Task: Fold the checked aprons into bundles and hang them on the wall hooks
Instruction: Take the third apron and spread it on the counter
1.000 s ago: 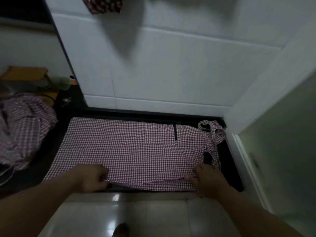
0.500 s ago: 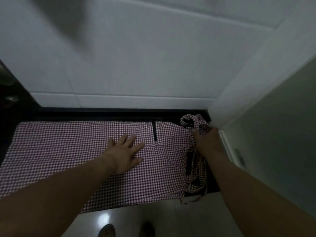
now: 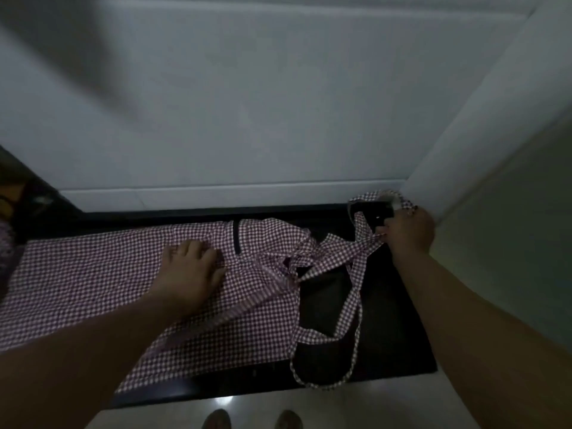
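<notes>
A red-and-white checked apron [image 3: 93, 283] lies folded lengthwise on a black counter [image 3: 390, 329], running from the left edge to past the middle. My left hand [image 3: 188, 270] presses flat on the cloth near a short black strip on the apron. My right hand [image 3: 408, 230] grips the apron's straps [image 3: 349, 261] at the far right corner, next to the wall, and holds them stretched away from the body of the apron. One long strap loops down toward the counter's front edge. No wall hooks are in view.
A white tiled wall [image 3: 247, 103] rises behind the counter, and a white side wall [image 3: 495, 125] closes it on the right. More checked cloth [image 3: 4, 243] shows at the far left edge. My shoes [image 3: 250, 419] stand on a pale glossy floor.
My left hand went from the apron's near edge to pressing flat on its middle. My right hand moved to the far right corner, took the straps and pulled them out to the right.
</notes>
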